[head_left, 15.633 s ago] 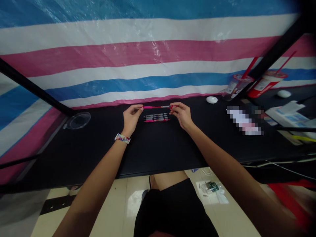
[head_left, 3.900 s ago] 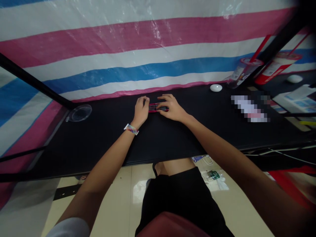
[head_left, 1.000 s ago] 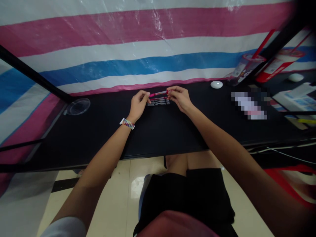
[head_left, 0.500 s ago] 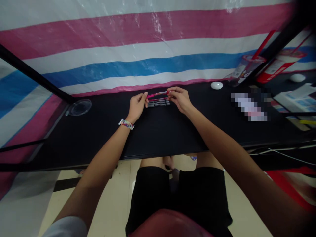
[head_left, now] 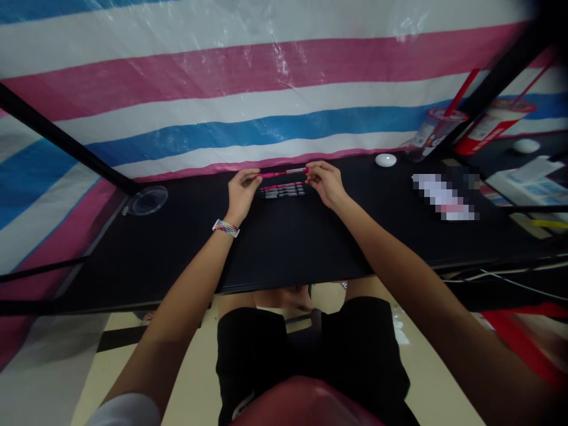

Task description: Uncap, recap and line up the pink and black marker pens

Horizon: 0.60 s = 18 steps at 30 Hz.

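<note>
Between my two hands a pink pen (head_left: 284, 173) is held level, just behind a row of pens. My left hand (head_left: 242, 190) pinches its left end between thumb and fingers. At the right end, my right hand (head_left: 325, 181) has its fingertips closed on it. Directly in front of the held pen, several pens (head_left: 283, 190) lie side by side on the black table (head_left: 293, 242), one pinkish and the others grey and dark. A multicoloured woven band circles my left wrist.
A clear round lid (head_left: 148, 200) lies at the left. To the right are a white oval object (head_left: 386, 160), a cup with a red straw (head_left: 437, 133), a red and white cup (head_left: 494, 127) and a blurred-out item (head_left: 444, 198). Black frame bars slant at both sides; a striped sheet hangs behind.
The pink pen has shifted slightly away from the row, so the pens lying on the table show more fully. My left hand has moved a little left, toward the pen's end.
</note>
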Each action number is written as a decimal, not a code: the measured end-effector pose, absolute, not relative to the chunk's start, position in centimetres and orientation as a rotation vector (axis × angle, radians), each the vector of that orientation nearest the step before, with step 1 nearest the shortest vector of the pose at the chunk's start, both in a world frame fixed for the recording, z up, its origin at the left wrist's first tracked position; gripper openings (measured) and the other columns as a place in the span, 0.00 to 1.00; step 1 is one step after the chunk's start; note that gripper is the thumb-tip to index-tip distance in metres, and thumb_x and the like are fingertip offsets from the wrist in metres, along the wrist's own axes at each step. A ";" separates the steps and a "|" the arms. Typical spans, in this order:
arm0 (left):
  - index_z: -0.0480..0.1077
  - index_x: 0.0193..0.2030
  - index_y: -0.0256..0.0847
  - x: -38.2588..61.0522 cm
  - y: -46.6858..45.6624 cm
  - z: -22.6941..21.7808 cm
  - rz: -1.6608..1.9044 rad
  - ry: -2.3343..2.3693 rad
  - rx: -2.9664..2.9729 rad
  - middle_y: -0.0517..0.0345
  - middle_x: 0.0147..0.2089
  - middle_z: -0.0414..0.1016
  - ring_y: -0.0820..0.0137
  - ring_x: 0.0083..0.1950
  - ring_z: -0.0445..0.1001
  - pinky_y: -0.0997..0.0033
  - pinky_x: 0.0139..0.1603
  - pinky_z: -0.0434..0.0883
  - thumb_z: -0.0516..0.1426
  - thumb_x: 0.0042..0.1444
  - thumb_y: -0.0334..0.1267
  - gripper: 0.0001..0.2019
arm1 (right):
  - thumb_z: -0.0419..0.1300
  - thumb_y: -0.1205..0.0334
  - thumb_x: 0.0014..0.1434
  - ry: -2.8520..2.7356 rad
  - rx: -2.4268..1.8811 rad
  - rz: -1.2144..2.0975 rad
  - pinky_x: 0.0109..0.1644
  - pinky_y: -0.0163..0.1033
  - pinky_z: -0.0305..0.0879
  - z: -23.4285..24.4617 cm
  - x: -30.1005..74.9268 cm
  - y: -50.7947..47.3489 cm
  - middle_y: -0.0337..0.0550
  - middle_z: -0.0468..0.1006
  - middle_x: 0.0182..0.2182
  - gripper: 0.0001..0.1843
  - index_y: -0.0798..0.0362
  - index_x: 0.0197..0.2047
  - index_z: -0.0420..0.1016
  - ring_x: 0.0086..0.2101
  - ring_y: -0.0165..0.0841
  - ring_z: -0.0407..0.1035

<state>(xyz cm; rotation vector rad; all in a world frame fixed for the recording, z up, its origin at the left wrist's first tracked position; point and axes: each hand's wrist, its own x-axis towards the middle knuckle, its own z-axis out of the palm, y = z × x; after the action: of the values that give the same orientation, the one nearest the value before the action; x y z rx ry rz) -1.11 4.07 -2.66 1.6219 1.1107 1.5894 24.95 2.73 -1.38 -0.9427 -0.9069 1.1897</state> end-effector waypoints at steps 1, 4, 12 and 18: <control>0.82 0.43 0.46 -1.1 4.0 -2.6 1.605 1.124 1.620 0.52 0.47 0.87 0.62 0.51 0.85 0.56 0.60 0.80 0.70 0.59 0.38 0.06 | 0.71 0.62 0.51 -0.906 -0.951 1.185 0.45 0.44 0.78 -1.3 25.0 2.7 0.37 0.75 0.27 0.05 0.46 0.33 0.80 0.32 0.33 0.71; 0.82 0.41 0.46 -1.0 3.8 -2.4 1.626 1.160 1.648 0.53 0.44 0.87 0.63 0.48 0.85 0.56 0.58 0.81 0.70 0.60 0.39 0.05 | 0.70 0.61 0.52 -0.912 -0.957 1.176 0.46 0.44 0.78 -1.1 25.1 2.6 0.37 0.74 0.27 0.06 0.46 0.35 0.80 0.32 0.33 0.71; 0.85 0.45 0.45 -1.1 3.7 -2.1 1.624 1.161 1.624 0.51 0.51 0.89 0.59 0.55 0.86 0.51 0.66 0.79 0.70 0.61 0.42 0.07 | 0.67 0.64 0.50 -0.882 -0.937 1.168 0.44 0.43 0.76 -1.2 25.5 2.9 0.36 0.73 0.27 0.06 0.47 0.34 0.79 0.31 0.32 0.69; 0.86 0.44 0.47 -1.2 3.9 -2.2 1.659 1.170 1.545 0.52 0.49 0.89 0.59 0.55 0.86 0.48 0.66 0.79 0.71 0.60 0.40 0.06 | 0.67 0.62 0.51 -0.878 -0.964 1.121 0.43 0.44 0.76 -1.2 25.5 3.0 0.36 0.72 0.26 0.05 0.46 0.34 0.78 0.31 0.33 0.69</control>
<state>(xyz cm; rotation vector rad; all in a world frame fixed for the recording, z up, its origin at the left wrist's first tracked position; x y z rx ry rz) -1.22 3.93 -2.22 1.5450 1.1704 1.6590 25.54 3.05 -1.22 -0.9637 -0.8780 1.1209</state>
